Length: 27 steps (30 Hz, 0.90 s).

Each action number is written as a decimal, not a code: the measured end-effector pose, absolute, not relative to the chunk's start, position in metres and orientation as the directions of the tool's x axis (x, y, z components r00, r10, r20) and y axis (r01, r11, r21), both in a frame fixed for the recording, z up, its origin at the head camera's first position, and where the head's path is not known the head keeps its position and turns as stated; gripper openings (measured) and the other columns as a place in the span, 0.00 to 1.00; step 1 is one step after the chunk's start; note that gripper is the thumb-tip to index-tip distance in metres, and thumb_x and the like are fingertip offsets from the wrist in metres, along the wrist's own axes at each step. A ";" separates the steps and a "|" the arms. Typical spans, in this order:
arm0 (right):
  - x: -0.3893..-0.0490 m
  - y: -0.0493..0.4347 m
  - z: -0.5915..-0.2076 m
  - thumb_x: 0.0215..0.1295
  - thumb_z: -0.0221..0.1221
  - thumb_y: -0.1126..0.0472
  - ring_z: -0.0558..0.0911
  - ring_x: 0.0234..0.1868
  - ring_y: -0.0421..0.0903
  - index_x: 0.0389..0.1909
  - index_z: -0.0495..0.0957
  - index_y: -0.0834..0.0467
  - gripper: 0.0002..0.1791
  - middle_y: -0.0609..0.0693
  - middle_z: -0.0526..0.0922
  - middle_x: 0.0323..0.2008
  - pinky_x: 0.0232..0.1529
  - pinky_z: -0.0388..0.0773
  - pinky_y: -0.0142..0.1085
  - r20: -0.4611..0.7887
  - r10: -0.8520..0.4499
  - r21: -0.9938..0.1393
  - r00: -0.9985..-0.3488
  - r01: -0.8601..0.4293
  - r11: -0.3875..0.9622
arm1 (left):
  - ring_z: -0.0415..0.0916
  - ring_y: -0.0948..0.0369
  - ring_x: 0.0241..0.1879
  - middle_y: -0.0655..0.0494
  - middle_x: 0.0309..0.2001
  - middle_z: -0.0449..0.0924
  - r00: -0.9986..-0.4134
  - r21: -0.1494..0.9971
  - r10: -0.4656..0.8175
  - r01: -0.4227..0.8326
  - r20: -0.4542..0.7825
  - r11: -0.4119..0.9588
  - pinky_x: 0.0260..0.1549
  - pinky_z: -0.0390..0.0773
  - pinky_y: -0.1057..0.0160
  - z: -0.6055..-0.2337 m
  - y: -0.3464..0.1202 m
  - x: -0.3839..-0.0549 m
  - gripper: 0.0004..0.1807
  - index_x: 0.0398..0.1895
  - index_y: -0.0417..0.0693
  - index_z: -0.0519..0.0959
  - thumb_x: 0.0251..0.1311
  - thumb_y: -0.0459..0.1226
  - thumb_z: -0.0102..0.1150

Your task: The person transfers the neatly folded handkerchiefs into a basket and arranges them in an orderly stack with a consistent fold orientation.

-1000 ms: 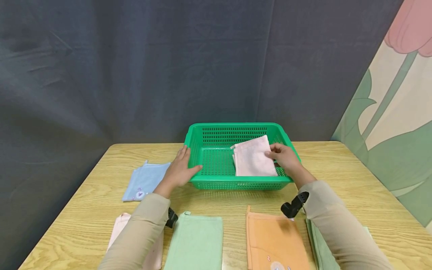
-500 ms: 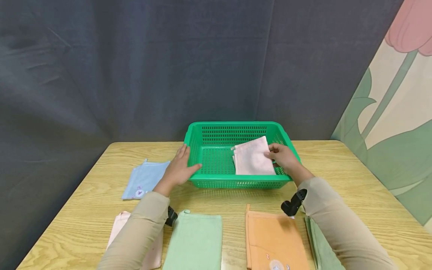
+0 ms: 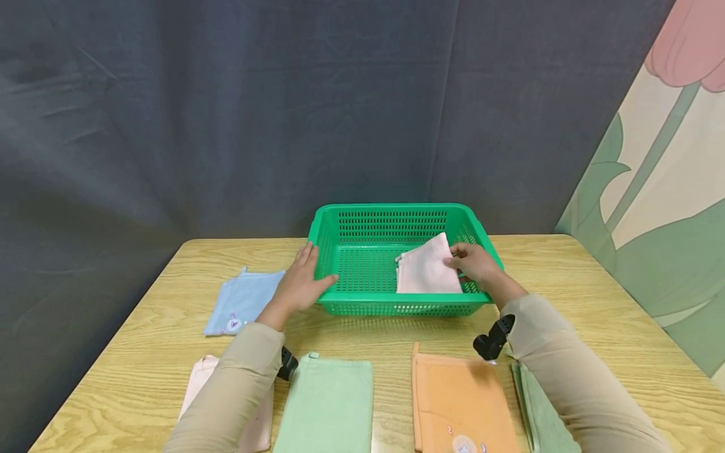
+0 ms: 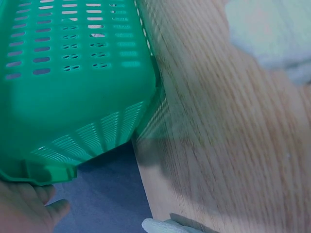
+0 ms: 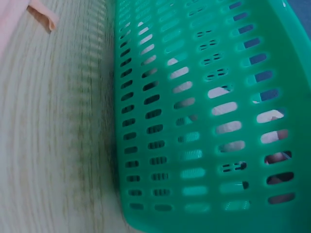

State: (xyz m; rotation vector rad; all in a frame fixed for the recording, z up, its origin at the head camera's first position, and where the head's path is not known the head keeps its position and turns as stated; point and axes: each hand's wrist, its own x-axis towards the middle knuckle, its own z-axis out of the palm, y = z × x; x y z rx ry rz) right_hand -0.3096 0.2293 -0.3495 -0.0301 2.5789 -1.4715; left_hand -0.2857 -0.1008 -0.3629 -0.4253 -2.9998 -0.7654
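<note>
A folded pale pink towel (image 3: 429,267) stands tilted inside the right half of a green plastic basket (image 3: 404,304). My right hand (image 3: 477,267) reaches over the basket's right side and pinches the towel's right edge between thumb and fingers. The left hand (image 3: 302,281) rests on the basket's left rim, fingers straight and thumb spread over the front corner. In the left wrist view, that hand's fingertips (image 4: 41,196) lie right at the rim. Through the slots in the right wrist view show bits of the pink towel; the basket wall mostly hides the right hand there.
A blue towel (image 3: 243,302) lies left of the basket. Along the front of the wooden table (image 3: 141,352) are a pink towel (image 3: 257,421), a green towel (image 3: 328,406), an orange towel (image 3: 461,399) and a darker green towel (image 3: 540,409), partly under the sleeves. A dark curtain (image 3: 317,113) hangs behind.
The pink towel in my right hand has shifted slightly right and down inside the basket, its top corner lower. My left hand has stayed on the rim.
</note>
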 end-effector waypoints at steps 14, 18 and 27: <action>-0.312 0.226 -0.352 0.64 0.44 0.68 0.69 0.25 0.44 0.51 0.62 0.71 0.16 0.57 0.67 0.33 0.29 0.72 0.40 -0.173 -0.090 -0.792 -0.981 0.084 0.605 | 0.29 0.54 0.64 0.48 0.67 0.31 -0.965 0.470 0.252 0.256 0.073 0.844 0.58 0.45 0.50 -0.363 -0.101 -0.286 0.43 0.66 0.39 0.40 0.58 0.56 0.41; -0.312 0.224 -0.353 0.63 0.44 0.69 0.70 0.24 0.44 0.49 0.63 0.73 0.15 0.57 0.68 0.30 0.26 0.73 0.37 -0.181 -0.090 -0.740 -0.979 0.076 0.668 | 0.30 0.54 0.64 0.48 0.67 0.32 -0.963 0.468 0.257 0.262 0.076 0.844 0.58 0.45 0.50 -0.363 -0.102 -0.285 0.43 0.65 0.38 0.40 0.58 0.56 0.40; -0.312 0.221 -0.354 0.62 0.45 0.70 0.70 0.21 0.44 0.45 0.64 0.73 0.12 0.57 0.69 0.27 0.23 0.72 0.35 -0.197 -0.078 -0.677 -0.977 0.078 0.732 | 0.28 0.54 0.64 0.48 0.67 0.31 -0.960 0.453 0.268 0.277 0.086 0.847 0.58 0.44 0.51 -0.365 -0.102 -0.285 0.43 0.65 0.37 0.40 0.58 0.56 0.40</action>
